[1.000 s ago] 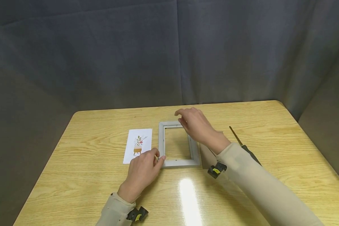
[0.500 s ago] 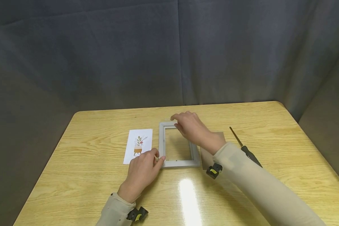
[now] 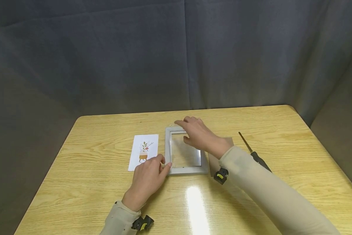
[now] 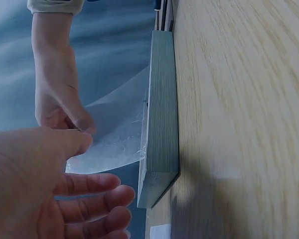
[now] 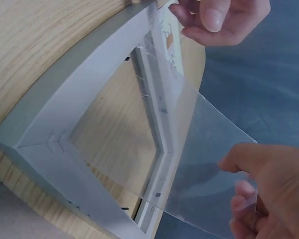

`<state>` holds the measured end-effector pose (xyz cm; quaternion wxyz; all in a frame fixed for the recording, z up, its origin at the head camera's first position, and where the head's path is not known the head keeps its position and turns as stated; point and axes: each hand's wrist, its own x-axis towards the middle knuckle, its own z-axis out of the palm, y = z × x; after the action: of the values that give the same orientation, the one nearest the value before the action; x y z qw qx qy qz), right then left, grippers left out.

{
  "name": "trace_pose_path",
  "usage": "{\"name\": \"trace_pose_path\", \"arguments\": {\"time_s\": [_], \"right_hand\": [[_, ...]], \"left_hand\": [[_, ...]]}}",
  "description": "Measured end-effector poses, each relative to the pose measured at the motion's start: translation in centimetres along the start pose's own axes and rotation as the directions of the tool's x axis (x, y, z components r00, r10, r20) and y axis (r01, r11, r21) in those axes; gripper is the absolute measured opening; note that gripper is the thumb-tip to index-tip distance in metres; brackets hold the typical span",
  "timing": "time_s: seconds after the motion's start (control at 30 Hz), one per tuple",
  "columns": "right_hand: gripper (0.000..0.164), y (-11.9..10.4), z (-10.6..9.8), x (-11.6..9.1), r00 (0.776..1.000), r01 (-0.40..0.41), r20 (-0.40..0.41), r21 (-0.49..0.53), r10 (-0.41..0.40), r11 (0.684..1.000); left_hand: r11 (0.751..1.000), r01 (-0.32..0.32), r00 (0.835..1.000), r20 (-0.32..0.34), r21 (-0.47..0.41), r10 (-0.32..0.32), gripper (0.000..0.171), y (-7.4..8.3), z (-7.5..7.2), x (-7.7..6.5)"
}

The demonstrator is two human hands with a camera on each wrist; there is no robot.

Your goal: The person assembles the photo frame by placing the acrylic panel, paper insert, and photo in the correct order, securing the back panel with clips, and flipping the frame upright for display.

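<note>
My right hand pinches a clear plastic sheet by its far side. The sheet slants up over the grey picture frame, its lower end down at the near side of the frame, as the right wrist view shows best. At the frame's near left corner rests my left hand, thumb tip right at the corner and fingers relaxed. In the left wrist view the fingers of that hand are spread beside the frame's edge, holding nothing.
A white card printed with a potted plant lies left of the frame. To the right are a brown backing board, partly under the right forearm, and a black-handled screwdriver. A grey curtain hangs behind the wooden table.
My right hand has moved a little left and slightly lower over the frame, bringing the clear sheet across the opening, where its edge and sheen now show. The left hand stays put.
</note>
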<state>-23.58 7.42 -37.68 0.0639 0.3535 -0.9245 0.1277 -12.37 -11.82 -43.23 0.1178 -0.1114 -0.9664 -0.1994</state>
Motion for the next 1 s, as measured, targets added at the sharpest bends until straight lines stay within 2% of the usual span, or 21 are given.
{"name": "trace_pose_path", "arguments": {"time_s": [0.17, 0.37, 0.63, 1.0], "right_hand": [[0.069, 0.2, 0.6, 0.1, 1.000, -0.014, 0.010, 0.008, 0.014, 1.000], [0.073, 0.4, 1.5, 0.2, 0.999, -0.030, 0.019, -0.030, 0.031, 0.999], [0.076, 0.6, 2.4, 0.4, 0.998, -0.041, 0.043, -0.079, 0.044, 0.996], [0.074, 0.8, 3.5, 0.3, 0.999, -0.030, 0.038, -0.061, 0.032, 0.998]], "left_hand": [[1.000, 0.005, 1.000, 0.000, 0.001, -0.005, 0.029, 0.0, -0.1, -0.1], [1.000, 0.009, 1.000, 0.006, 0.009, -0.009, 0.030, 0.1, -0.2, -0.1], [1.000, 0.007, 1.000, 0.009, 0.005, -0.007, 0.030, 0.2, -0.3, -0.1], [1.000, 0.004, 1.000, 0.006, 0.003, -0.004, 0.029, 0.4, -0.2, -0.1]]}}
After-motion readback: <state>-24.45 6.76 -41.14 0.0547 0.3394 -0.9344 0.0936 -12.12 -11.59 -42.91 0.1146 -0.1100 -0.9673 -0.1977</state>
